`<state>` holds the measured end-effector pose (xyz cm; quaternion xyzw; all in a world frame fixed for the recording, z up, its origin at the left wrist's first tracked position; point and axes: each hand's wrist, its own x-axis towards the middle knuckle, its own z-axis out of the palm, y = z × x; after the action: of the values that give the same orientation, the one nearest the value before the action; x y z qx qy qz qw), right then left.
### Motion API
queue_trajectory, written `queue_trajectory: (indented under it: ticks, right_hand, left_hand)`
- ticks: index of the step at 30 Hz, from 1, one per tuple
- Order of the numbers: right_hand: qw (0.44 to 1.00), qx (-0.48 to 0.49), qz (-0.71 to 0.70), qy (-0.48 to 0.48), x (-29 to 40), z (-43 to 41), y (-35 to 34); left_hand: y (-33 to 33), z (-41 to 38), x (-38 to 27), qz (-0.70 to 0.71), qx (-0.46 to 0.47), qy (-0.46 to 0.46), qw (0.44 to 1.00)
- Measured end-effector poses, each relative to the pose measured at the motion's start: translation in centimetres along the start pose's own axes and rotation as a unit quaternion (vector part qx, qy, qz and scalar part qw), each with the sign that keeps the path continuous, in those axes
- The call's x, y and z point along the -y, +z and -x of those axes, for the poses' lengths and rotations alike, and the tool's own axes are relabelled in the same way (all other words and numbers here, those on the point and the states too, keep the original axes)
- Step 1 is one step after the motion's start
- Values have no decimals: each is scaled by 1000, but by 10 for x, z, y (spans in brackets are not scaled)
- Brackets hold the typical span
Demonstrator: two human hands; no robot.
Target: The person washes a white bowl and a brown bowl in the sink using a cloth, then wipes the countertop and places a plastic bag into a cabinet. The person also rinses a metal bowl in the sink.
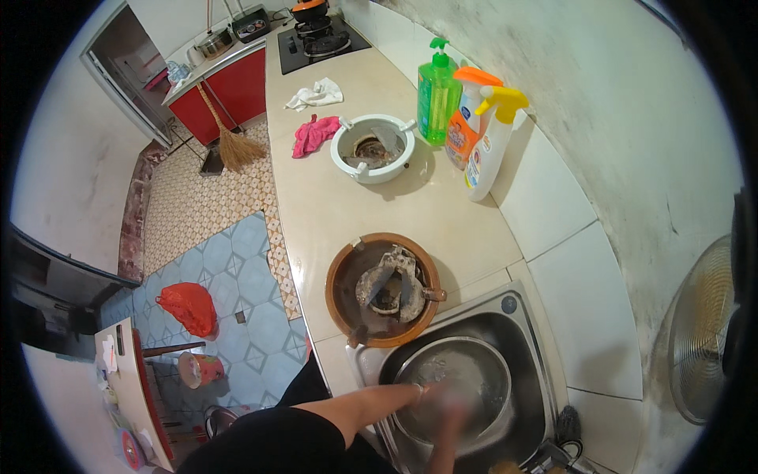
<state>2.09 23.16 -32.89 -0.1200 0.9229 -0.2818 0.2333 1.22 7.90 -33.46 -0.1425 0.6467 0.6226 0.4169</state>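
A round metal basin (485, 355) stands inside the stainless steel sink (536, 355), with water in it. My left hand (437, 392) reaches into the basin from the left, a band around its wrist. From below comes my right hand (455, 412), close to the left one. Both hands are blurred, so their fingers and anything between them cannot be made out. Beside the sink's corner sits a brown clay bowl-shaped stove (334, 296), its inside dirty and holding a crusted grey ring-shaped piece (408, 308).
On the counter stand a white stove bowl (373, 176), a pink cloth (314, 136), a white cloth (317, 95), a green pump bottle (438, 101) and two spray bottles (465, 133). A faucet (548, 456) and dark scrubber (568, 423) are at the sink's right. A gas hob (323, 44) lies farther off.
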Motion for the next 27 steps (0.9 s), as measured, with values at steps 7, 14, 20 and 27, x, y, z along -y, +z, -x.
queue_trajectory:
  ticks: [7,14,20,27]
  right_hand:
    - [969,-229,-94,0,90,5,-35]
    - [979,-113,148,-80,125,0,-72]
    - [967,-135,107,-189,55,13,-29]
    - [965,-134,-49,-221,80,51,-105]
  left_hand:
    - [37,26,-49,144,29,23,989]
    - [-17,24,-46,46,-130,-58,989]
    - [-46,-21,18,-238,-10,-101,966]
    - [-7,95,-85,-369,18,41,928]
